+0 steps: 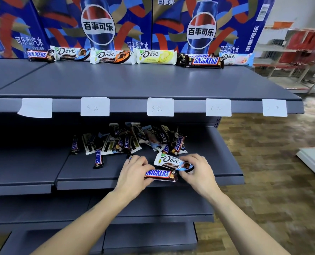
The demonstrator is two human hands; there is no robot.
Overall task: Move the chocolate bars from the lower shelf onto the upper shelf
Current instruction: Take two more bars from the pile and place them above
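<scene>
Two bars in hand at the front of the lower shelf (116, 173): left hand (134, 173) curled round the end of a Snickers bar (161, 174), right hand (197, 170) pinching a white Dove bar (171, 160) at its end. Just behind, a loose heap of chocolate bars (130, 140), mixed and overlapping. Up on the upper shelf (134, 83), six or so bars already lined along the back against the Pepsi cartons (97, 26). Likely light, with slick, crinkly wrappers prone to sliding between fingertips; Dove probably thin and snappable, Snickers firmer. Best held across the middle of the long sides, not by the crimped wrapper ends, and lifted flat without squeezing.
</scene>
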